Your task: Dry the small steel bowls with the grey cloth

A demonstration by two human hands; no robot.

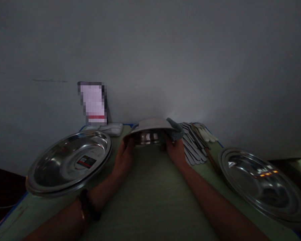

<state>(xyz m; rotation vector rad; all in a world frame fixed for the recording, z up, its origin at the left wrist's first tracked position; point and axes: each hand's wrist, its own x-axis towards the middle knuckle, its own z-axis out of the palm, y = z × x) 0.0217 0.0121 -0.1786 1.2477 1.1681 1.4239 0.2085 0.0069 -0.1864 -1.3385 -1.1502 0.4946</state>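
Observation:
A shiny metal basin (153, 124) is held tilted above the middle of the table, with its underside partly in view. On its left rim, my left hand (125, 152) is closed, the fingertips hidden behind and under the edge. My right hand (175, 149) grips the right side of the basin with a grey-green cloth (176, 130) pressed against the rim. Some of the right fingers are out of sight beneath the basin. A dark bracelet circles my left wrist.
Large metal basins, nested, stand at the left (65, 160); stacked round metal trays (261, 184) lie at the right. Several knives, forks and spoons (194, 144) and chopsticks (212, 160) lie right of my hands. A propped phone (92, 102) leans by the wall, behind a white packet (114, 129).

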